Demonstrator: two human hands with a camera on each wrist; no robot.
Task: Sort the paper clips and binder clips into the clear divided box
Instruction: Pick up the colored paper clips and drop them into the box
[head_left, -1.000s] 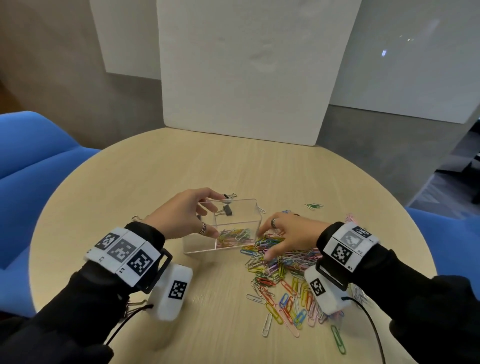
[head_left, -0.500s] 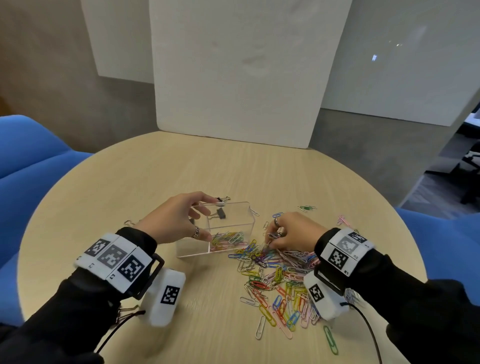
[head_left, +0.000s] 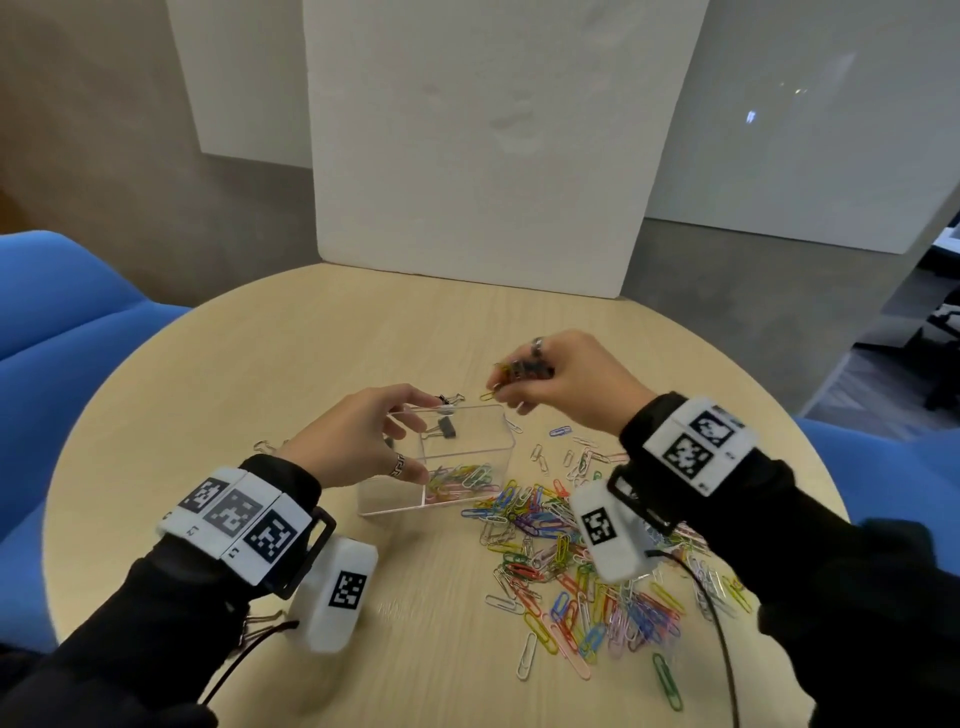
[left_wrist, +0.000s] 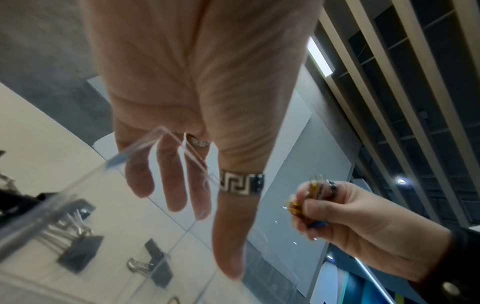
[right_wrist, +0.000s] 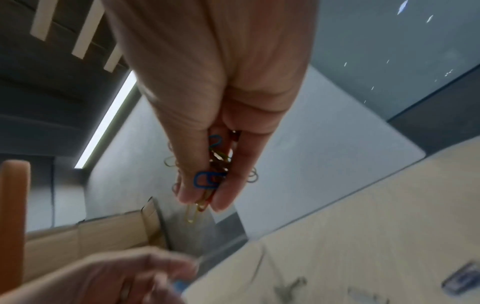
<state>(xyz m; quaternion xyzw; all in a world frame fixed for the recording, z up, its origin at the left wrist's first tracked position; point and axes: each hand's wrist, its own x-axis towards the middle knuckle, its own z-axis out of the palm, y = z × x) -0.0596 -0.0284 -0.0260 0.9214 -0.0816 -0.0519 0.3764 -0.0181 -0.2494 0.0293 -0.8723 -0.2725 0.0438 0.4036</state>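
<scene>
My right hand (head_left: 561, 379) pinches a bunch of clips (head_left: 511, 373) above the box (head_left: 467, 462).
My left hand (head_left: 358, 441) grips its near wall; loose clips (head_left: 571, 571) litter the counter (head_left: 260, 364) beside it, binder clips (head_left: 447, 427) inside.

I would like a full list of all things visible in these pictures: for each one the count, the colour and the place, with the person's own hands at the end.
clear divided box: one, transparent, middle of the table
binder clips: a few, black, far compartment of the box; one more lies just behind the box
paper clips in the box: many, mixed colours, near compartment
loose paper clips: many, mixed colours, scattered on the table right of the box
table: one, round, light wood
white board: one, standing at the table's far edge
blue chairs: two, left and right of the table
left hand: grips the box at its left side
right hand: pinches a bunch of paper clips, raised at the box's far right corner
</scene>
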